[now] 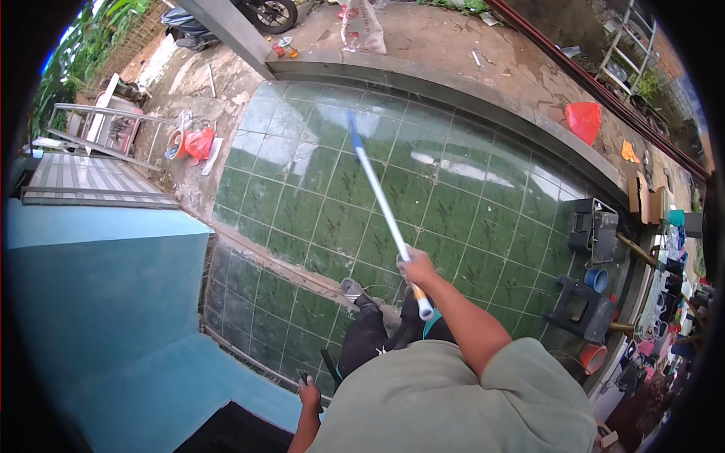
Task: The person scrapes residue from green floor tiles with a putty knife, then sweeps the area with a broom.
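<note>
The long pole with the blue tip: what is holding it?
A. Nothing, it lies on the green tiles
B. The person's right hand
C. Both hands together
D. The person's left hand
B: the right hand is closed around the pole near its lower end, while the left hand is lower down, well apart from it.

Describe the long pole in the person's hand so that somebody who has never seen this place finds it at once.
Look at the green tiled floor that fills the middle of the view. A thin pole crosses it slantwise, gripped near its lower end by the right hand. Unlike the grey ladder at the left edge, it is a single white rod with a blue far tip.
</note>
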`<act>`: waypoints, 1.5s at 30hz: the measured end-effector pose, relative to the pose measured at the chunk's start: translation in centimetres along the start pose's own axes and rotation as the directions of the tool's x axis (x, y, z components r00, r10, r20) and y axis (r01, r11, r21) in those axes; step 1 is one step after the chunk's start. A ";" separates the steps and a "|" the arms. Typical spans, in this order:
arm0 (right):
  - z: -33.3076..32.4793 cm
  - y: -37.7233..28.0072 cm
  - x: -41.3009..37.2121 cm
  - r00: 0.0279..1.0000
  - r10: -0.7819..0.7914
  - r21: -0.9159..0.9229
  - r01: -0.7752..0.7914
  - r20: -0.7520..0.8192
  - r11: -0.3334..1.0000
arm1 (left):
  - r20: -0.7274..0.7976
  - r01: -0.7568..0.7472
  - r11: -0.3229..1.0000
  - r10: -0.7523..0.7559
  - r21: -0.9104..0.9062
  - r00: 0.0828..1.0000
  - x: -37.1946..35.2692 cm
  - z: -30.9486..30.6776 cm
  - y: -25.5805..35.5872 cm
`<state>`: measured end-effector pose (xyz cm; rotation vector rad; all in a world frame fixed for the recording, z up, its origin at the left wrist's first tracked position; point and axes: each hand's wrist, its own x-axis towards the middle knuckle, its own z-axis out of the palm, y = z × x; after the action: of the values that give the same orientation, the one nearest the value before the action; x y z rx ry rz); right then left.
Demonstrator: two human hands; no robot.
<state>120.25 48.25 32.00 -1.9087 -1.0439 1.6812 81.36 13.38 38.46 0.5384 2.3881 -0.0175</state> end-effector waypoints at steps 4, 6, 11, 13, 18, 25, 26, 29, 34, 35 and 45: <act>-4.7 9.3 -7.1 0.906 0.131 -0.348 -0.283 -0.402 0.894 | 0.170 0.058 0.997 -0.067 0.059 0.983 3.3 0.5 -2.3; -7.6 11.4 -9.2 0.834 0.220 -0.350 -0.431 -0.506 0.832 | 0.245 0.019 1.000 -0.024 0.021 0.969 4.7 -0.9 -0.6; -8.2 16.0 -4.9 0.967 0.152 -0.803 -0.256 -0.206 0.539 | 0.154 -0.209 0.962 0.237 -0.174 0.959 16.0 -2.5 -0.5; -2.7 19.9 -1.6 0.997 0.061 -0.937 -0.062 -0.043 0.343 | 0.074 -0.299 0.914 0.330 -0.272 0.941 15.4 -5.2 4.2; 16.8 3.6 -3.6 0.936 0.321 -0.156 -0.342 -0.148 0.927 | 0.151 -0.075 0.886 0.161 -0.458 0.975 16.2 -6.8 6.3; 15.2 -5.7 1.6 0.869 0.107 0.216 -0.237 0.483 0.947 | 0.088 -0.183 0.974 0.196 -0.137 0.977 16.8 5.6 -9.5; 12.5 -6.8 0.3 0.838 0.098 0.235 -0.260 0.537 0.937 | 0.114 -0.064 0.978 0.088 -0.201 0.990 14.8 7.2 -9.3; 3.0 -4.8 0.7 0.766 0.064 0.214 -0.257 0.640 0.943 | 0.261 0.317 0.871 -0.228 -0.377 0.938 5.7 11.9 -9.0; -14.9 1.3 2.2 0.753 0.161 0.200 -0.364 0.638 0.910 | 0.448 0.568 0.605 -0.357 -0.558 0.820 -6.4 21.3 -0.5; -18.3 2.6 2.3 0.773 0.209 0.156 -0.369 0.599 0.916 | 0.386 0.582 0.484 -0.447 -0.654 0.807 -10.0 20.5 4.5; -40.5 14.6 2.8 0.983 0.074 -0.880 0.114 0.166 0.461 | 0.202 0.319 0.440 -0.293 -0.839 0.935 -13.5 27.4 9.8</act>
<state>163.27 48.22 27.96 -2.2730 -2.3901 1.3758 111.36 13.11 27.06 -0.4018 2.0586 0.9775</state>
